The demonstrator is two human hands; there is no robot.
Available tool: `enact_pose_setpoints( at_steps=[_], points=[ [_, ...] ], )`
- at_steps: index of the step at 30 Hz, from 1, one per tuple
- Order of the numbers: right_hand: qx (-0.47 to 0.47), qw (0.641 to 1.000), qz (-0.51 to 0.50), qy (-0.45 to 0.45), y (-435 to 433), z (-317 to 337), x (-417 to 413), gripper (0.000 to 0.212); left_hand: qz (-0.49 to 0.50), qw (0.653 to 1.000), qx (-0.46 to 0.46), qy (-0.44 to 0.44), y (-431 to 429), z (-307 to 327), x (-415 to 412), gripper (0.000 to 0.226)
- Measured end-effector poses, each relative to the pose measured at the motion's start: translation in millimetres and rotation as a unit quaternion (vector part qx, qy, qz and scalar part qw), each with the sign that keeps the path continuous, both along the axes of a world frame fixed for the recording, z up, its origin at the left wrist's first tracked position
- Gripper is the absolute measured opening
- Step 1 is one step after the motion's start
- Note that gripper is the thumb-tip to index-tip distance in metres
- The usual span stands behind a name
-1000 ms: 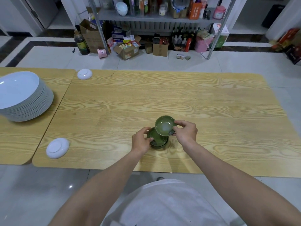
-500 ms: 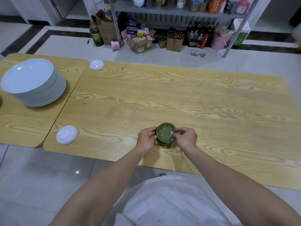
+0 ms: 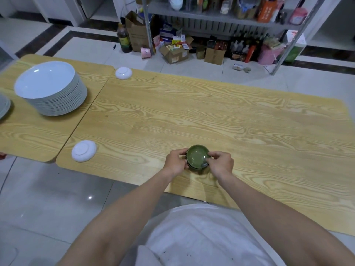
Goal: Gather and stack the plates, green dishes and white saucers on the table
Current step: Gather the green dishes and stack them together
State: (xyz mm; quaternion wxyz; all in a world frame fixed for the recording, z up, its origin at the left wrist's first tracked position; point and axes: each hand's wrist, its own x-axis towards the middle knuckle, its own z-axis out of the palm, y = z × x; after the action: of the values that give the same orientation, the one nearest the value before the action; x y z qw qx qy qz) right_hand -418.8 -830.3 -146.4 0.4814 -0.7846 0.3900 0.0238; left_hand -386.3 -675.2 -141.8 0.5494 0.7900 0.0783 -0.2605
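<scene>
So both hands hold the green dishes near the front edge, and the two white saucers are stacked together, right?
Not stacked. The head view shows them apart: the near saucer by the front-left corner, the far saucer at the back edge. The left hand and right hand do hold the green dishes near the front edge.

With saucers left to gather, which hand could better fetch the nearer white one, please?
Probably the left hand: the nearer saucer lies on its side of the green dishes.
</scene>
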Motion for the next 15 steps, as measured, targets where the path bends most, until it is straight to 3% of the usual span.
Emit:
enact_pose_setpoints(
  at_steps=[6, 10, 13, 15],
  points=[
    [-0.011, 0.999, 0.031, 0.004, -3, 3, -1, 0.017, 0.006, 1.0, 0.007, 0.014, 1, -1, 2, 0.05],
    [-0.075, 0.991, 0.106, 0.023, -5, 12, 0, 0.022, 0.008, 1.0, 0.03, 0.004, 2, 5, 4, 0.039],
    [-0.153, 0.964, 0.216, 0.002, -6, 29, 9, 0.035, -0.029, 0.995, 0.09, -0.034, 6, 19, 9, 0.039],
    [-0.209, 0.924, 0.319, -0.014, -5, 44, 21, 0.046, -0.079, 0.981, 0.148, -0.096, 11, 33, 17, 0.041]
  ],
)
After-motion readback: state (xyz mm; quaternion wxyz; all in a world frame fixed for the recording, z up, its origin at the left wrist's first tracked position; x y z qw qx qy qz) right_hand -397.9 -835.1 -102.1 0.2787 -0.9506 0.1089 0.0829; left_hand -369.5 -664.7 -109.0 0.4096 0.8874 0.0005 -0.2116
